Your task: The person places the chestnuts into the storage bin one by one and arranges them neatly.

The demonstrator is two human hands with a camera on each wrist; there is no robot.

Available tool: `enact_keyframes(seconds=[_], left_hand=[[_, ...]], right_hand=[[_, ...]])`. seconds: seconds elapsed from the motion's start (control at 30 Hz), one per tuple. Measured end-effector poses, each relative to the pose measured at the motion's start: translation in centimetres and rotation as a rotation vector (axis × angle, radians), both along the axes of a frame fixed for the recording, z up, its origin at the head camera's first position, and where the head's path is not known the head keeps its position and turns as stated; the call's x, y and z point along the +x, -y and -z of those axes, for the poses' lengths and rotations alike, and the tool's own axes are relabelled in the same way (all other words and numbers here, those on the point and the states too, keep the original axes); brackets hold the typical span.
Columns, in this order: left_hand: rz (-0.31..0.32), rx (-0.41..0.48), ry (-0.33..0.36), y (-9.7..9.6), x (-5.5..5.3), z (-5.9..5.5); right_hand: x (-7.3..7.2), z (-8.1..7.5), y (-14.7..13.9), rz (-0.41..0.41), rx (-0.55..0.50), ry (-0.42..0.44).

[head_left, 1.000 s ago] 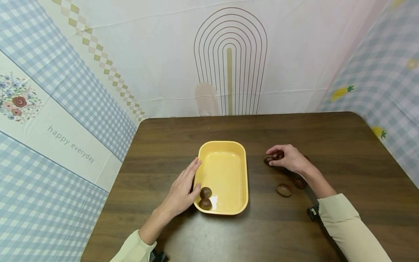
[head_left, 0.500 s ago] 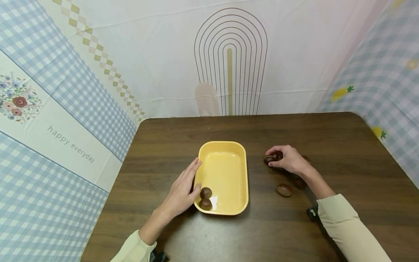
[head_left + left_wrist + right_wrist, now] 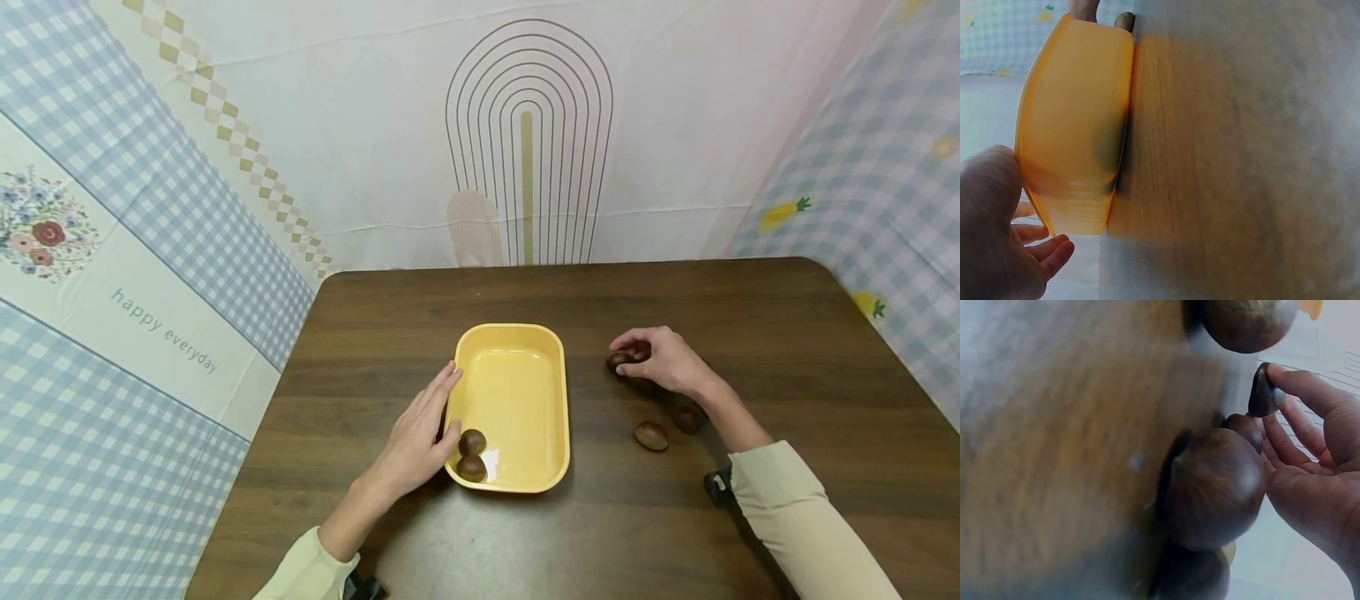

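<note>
In the head view, my left hand [image 3: 415, 442] rests along the left side of a yellow tray [image 3: 564, 400], its fingers fairly straight against the wall. Two brown chestnuts [image 3: 472, 467] lie in the tray's near left corner. To the right of the tray, my right hand [image 3: 667, 362] pinches a dark chestnut [image 3: 1265, 395] between thumb and fingers. Beside it in the right wrist view is another chestnut [image 3: 1245, 430], near the fingers. Closer to that camera sits a large-looking chestnut [image 3: 1213, 490]. The right hand and forearm partly hide the chestnuts below them.
A lighter-faced chestnut [image 3: 651, 436] and a darker chestnut [image 3: 687, 419] lie on the brown wooden table [image 3: 480, 550] nearer than the right hand. Patterned cloth [image 3: 375, 125] hangs behind the table and at both sides.
My right hand has shifted very slightly, up and away, with the pinched chestnut. The left hand and tray stay where they were.
</note>
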State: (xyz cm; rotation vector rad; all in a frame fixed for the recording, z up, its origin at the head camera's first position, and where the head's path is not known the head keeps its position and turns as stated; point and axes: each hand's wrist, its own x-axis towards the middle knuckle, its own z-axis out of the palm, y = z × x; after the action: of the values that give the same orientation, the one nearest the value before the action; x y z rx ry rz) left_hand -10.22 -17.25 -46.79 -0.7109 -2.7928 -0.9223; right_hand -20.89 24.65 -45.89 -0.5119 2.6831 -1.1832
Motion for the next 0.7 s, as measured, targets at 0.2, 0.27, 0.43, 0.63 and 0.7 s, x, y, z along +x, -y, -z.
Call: enact_keyframes(seconds=[0.2, 0.27, 0.43, 0.63, 0.7], left_hand=[[-0.004, 0.000, 0.007, 0.0, 0.0, 0.0], [-0.004, 0.001, 0.009, 0.0, 0.0, 0.0], [0.002, 0.002, 0.004, 0.0, 0.1, 0.0], [0.005, 0.002, -0.003, 0.0, 0.1, -0.1], [0.005, 0.002, -0.003, -0.1, 0.1, -0.1]], right_hand=[[-0.1, -0.6, -0.1, 0.012, -0.002, 0.012], [-0.2, -0.8, -0.1, 0.013, 0.002, 0.018], [-0.3, -1.3, -0.1, 0.017, 0.012, 0.013], [-0.3, -1.9, 0.1, 0.004, 0.009, -0.009], [-0.3, -2.1, 0.2, 0.002, 0.014, -0.014]])
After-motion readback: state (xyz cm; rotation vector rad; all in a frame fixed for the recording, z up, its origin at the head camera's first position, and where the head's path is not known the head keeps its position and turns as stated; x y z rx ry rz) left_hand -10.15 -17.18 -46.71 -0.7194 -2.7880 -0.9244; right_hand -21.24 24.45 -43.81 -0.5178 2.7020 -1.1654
